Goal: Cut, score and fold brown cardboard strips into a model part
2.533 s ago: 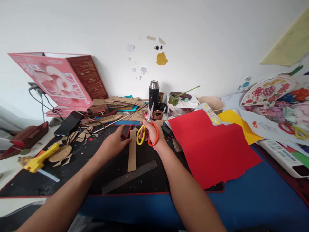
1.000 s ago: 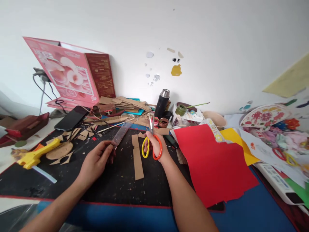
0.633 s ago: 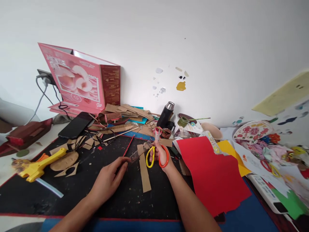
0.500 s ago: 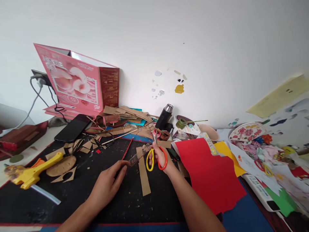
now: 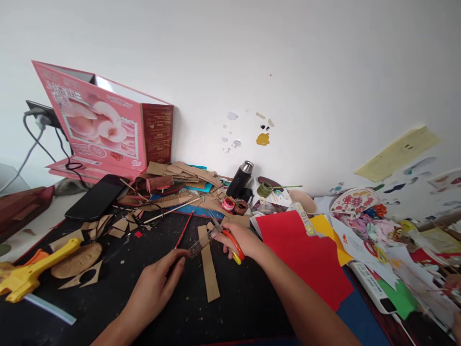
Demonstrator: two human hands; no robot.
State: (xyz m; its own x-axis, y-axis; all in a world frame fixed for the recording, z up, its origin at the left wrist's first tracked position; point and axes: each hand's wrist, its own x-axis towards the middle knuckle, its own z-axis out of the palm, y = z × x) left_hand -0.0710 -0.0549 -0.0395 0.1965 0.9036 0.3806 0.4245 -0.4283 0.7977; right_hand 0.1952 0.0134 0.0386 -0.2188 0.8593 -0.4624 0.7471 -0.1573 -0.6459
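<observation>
A clear ruler lies slantwise across a narrow brown cardboard strip on the black mat. My left hand pinches the ruler's left end between thumb and fingers. My right hand is at the ruler's other end, closed around scissors with red and yellow handles. The scissor blades point up and left, beyond the strip. Whether the right fingers also press on the ruler, I cannot tell. Just above my left fingertips lies a thin red stick.
Cardboard scraps, a black flask and paint pots line the back. A pink box stands at back left, near a phone. A yellow glue gun lies left; red paper lies right.
The scissors have turned in my right hand: the blades now tilt left, and the loops lie lower right of the fingers. The ruler stays across the strip. The whole view has shifted slightly.
</observation>
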